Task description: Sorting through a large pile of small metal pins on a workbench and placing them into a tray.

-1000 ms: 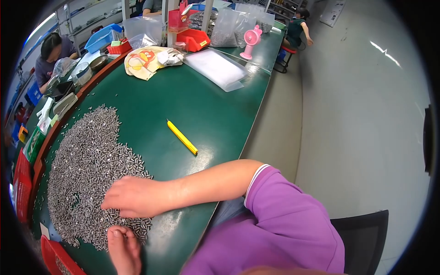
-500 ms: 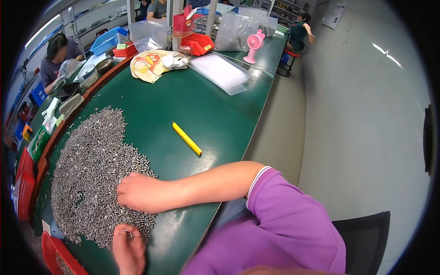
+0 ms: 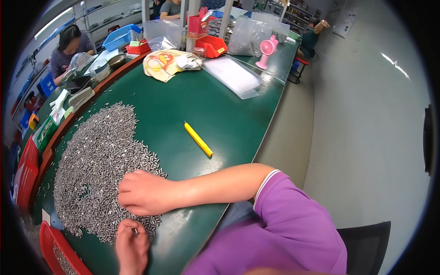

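Down in the lower left of the frame, the person's right hand (image 3: 145, 192) lies across the near edge of a wide heap of small metal pins (image 3: 98, 160), its forearm crossing in from the right out of a purple sleeve (image 3: 293, 229). That hand is loosely curled, knuckles up, pressing on the pins; whether it grips any beneath the palm cannot be told. Just below it, at the bottom edge, the left hand (image 3: 130, 245) comes up with its fingertips pinched together on what looks like one or a few pins at the fringe of the heap. The two hands sit near each other but apart.

The pins spread over the green table (image 3: 183, 110) from the lower left up toward the middle left, thinning into scattered strays along a brown raised edge. A yellow pen-like tool (image 3: 198, 139) lies alone on the bare green surface right of the heap, slanted, well apart from both hands. A red bin (image 3: 57, 252) with more pins shows at the bottom left corner.

Farther up the frame rest a flat clear plastic bag (image 3: 231, 75), a crumpled yellow printed bag (image 3: 165, 64), a small pink fan (image 3: 266, 50) and red trays (image 3: 213, 46). Another person (image 3: 68, 48) sits at the upper left.
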The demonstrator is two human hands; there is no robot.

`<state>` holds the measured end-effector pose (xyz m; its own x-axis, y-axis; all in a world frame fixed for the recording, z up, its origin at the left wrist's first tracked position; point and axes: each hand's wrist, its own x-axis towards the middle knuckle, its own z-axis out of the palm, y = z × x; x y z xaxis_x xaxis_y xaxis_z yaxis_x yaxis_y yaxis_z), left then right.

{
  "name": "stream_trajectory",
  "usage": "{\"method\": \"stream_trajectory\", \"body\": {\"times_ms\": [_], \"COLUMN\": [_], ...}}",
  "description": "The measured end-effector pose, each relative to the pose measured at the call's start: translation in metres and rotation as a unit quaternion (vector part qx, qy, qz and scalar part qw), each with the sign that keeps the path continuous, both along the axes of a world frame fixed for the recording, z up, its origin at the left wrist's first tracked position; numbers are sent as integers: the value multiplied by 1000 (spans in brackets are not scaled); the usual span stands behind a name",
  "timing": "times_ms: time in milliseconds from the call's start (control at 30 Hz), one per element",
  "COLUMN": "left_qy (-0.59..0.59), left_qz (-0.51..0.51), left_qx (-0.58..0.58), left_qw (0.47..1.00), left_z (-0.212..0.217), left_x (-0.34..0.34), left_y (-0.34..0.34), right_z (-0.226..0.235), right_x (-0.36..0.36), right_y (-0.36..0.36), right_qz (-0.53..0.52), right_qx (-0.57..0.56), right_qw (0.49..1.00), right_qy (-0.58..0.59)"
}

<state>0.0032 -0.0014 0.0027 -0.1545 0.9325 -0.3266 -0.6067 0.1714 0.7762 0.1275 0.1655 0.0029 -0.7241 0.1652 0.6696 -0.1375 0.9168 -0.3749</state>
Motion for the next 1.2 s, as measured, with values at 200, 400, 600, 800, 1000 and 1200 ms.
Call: {"method": "stream_trajectory", "body": {"times_ms": [200,400,600,800,1000,1200], "left_qy": [-7,32,-5,-39,-45,-85], "left_qz": [-5,-20,-6,-36,-36,-36], "left_qx": [27,40,3,4,-7,1], "left_qw": [1000,999,1000,999,998,996], "left_z": [-1,1,3,2,1,1], "left_x": [1,2,0,-1,-4,-3], "left_y": [2,-2,1,6,1,0], "right_z": [8,10,11,-4,2,8], "right_x": [9,14,21,9,7,12], "right_y": [-7,-15,7,16,17,8], "right_qz": [85,124,-23,-41,-51,-29], "right_qx": [-58,-146,-22,-6,-27,-43], "right_qw": [995,981,987,988,990,983], "right_qy": [10,-32,-160,-149,-127,-179]}}
